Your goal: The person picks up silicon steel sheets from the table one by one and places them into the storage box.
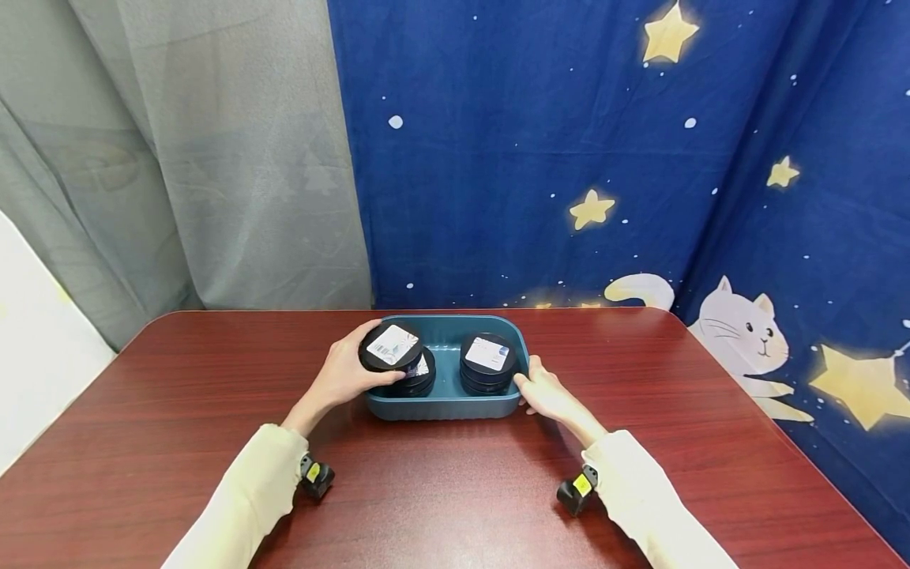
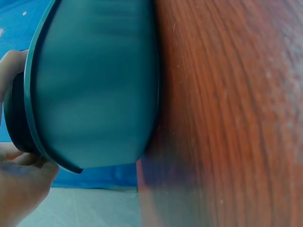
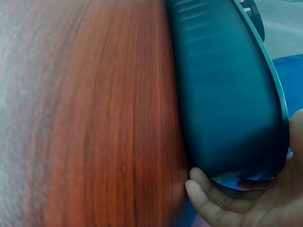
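A teal plastic bin [image 1: 444,408] stands at the table's far side. My left hand [image 1: 347,368] grips a round, flat black container [image 1: 390,346] with a white barcode label, tilted over the bin's left end. Below it, another black container [image 1: 421,385] of the same kind sits inside the bin. A stack of similar black containers [image 1: 488,357] occupies the right end. With fingers bent round the bin's right end, my right hand [image 1: 546,392] holds it near the corner. In the left wrist view the held container [image 2: 20,113] shows above the bin's rim; its contents are hidden.
The reddish-brown wooden table [image 1: 448,490] extends around the bin. Behind its far edge hang a grey curtain [image 1: 249,158] and a blue curtain [image 1: 498,158] with stars and a white cat. Small black devices are strapped to both wrists.
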A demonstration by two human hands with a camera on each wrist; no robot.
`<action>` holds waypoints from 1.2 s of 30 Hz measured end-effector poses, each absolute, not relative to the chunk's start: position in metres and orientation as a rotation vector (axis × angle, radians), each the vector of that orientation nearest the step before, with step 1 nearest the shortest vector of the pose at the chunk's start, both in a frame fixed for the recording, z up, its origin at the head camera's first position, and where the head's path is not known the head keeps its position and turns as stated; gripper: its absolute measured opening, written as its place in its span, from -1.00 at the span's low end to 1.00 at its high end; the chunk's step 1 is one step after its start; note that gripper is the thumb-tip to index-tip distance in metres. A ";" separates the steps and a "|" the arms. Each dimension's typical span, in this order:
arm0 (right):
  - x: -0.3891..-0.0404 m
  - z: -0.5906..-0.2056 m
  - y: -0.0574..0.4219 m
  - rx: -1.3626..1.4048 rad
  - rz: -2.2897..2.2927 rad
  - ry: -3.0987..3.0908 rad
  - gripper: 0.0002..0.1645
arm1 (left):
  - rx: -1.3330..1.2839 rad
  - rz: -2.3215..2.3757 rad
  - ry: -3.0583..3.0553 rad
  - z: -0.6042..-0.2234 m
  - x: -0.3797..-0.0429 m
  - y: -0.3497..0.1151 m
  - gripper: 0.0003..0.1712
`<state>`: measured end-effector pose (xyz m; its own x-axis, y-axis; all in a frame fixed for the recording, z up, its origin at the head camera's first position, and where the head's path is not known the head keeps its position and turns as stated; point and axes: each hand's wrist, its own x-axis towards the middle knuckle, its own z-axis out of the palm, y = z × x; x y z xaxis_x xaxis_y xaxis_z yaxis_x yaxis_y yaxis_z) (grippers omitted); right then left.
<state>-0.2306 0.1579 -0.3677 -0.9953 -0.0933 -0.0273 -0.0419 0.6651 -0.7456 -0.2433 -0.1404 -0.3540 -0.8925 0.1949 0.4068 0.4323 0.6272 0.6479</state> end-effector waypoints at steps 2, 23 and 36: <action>-0.230 -0.368 0.158 -0.114 -1.261 2.807 -0.71 | -0.511 -1.125 -2.558 -0.354 -0.244 -0.139 -0.05; -0.231 -0.368 0.158 -0.105 -1.249 2.803 -0.71 | -0.546 -0.974 -2.604 -0.356 -0.247 -0.132 -0.04; -0.231 -0.368 0.158 -0.111 -1.253 2.800 -0.72 | -0.591 -0.907 -2.652 -0.355 -0.249 -0.132 -0.06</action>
<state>-0.2313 0.1583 -0.3678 -0.9948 -0.0955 -0.0366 -0.0364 0.6647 -0.7463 -0.2492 -0.1324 -0.3553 -0.8785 0.2879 0.3813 0.4611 0.7198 0.5190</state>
